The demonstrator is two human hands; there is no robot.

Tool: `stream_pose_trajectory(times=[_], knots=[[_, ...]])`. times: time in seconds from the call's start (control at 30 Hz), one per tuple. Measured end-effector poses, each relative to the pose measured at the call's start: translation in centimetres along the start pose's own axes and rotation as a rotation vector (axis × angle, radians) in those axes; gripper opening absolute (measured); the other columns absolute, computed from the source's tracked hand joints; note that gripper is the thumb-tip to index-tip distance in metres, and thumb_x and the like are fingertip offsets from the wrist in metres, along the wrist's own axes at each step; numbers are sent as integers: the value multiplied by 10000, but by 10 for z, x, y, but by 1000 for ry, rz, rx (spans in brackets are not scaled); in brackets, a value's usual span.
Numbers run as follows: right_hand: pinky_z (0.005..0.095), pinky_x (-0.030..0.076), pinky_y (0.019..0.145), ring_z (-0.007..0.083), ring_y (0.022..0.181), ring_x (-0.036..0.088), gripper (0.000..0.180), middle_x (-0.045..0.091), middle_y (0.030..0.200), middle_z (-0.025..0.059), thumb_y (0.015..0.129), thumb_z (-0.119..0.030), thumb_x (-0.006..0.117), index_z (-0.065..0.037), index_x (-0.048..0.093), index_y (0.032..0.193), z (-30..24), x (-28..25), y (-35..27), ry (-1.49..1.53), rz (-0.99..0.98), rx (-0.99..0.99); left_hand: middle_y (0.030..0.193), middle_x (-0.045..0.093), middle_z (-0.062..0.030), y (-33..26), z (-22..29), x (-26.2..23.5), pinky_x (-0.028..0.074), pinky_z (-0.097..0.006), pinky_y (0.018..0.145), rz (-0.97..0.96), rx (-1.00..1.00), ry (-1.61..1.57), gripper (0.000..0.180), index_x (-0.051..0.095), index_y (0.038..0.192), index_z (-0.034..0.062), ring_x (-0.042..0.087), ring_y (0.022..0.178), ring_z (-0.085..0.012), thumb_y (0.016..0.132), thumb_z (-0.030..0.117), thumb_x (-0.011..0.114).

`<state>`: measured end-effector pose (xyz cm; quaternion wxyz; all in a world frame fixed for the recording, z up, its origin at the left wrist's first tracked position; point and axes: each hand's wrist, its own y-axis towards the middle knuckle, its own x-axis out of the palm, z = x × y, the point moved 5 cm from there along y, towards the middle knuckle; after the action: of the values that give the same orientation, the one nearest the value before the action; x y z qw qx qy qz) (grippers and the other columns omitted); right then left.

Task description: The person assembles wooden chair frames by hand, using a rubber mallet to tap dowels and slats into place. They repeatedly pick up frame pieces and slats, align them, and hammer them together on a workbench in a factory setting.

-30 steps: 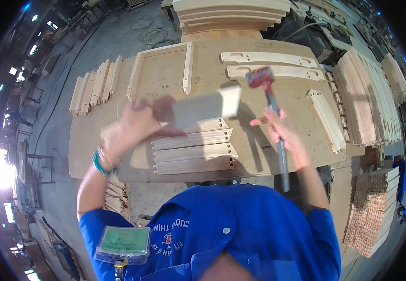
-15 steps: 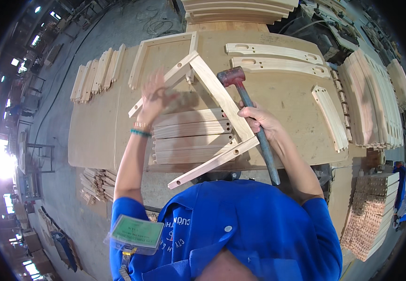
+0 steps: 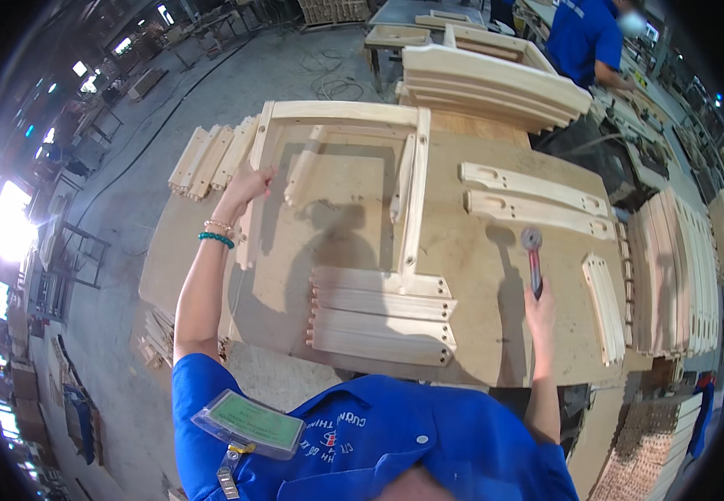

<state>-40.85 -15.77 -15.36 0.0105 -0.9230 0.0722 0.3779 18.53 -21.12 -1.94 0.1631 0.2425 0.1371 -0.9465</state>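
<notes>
A three-sided pale wooden frame stands over the far left part of the table, its crosspiece at the far side. My left hand is closed around its left leg. The right leg reaches toward several boards with dark holes near the front edge. Partly behind this frame, another wooden frame lies on the table. To the right, my right hand grips a mallet by its handle, head up, apart from the wood.
The brown worktable also bears two slotted rails, short pieces at left and a narrow part at right. Stacked curved boards stand beyond the right edge. More frames are piled behind, near a co-worker in blue.
The frame has gone from a tilt before my chest to farther over the table. My left hand, open before, now grips its leg. My right hand has left the frame, moving right with the mallet.
</notes>
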Motion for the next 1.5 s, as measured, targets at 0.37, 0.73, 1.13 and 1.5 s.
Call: stream_pose_trajectory(times=[0.37, 0.73, 1.13, 1.5], knots=[[373, 488, 866, 277, 989, 613, 521, 608, 1131, 172, 920, -420, 568, 11, 505, 1207, -189, 163, 47, 756, -473, -16, 1020, 641, -106, -11, -12, 113, 541, -271, 732, -831, 149, -928, 501, 517, 1251, -23, 632, 810, -166, 936, 366, 547], [296, 505, 529, 140, 576, 549, 400, 540, 749, 47, 865, -323, 524, -26, 518, 1133, -294, 199, 137, 1155, -472, 183, 1528, 153, -233, 26, -42, -10, 409, -666, 948, -956, 195, -1524, 756, 230, 1482, 117, 259, 1333, -524, 924, 609, 364], [389, 465, 807, 304, 933, 611, 557, 633, 1036, 230, 810, -345, 541, 121, 552, 1115, -238, 261, 262, 206, -137, 115, 1060, 608, -172, 133, -88, 21, 483, -365, 820, 37, 581, 292, 495, 497, 1240, -25, 593, 919, -243, 829, 239, 578], [393, 325, 1070, 315, 1297, 422, 672, 462, 1371, 226, 838, -335, 607, 25, 408, 1370, -234, 267, 253, 370, -88, -56, 1208, 491, -155, 213, -147, -15, 350, -421, 984, 614, 325, 1177, 377, 530, 1146, 2, 455, 1140, -292, 827, 198, 565]])
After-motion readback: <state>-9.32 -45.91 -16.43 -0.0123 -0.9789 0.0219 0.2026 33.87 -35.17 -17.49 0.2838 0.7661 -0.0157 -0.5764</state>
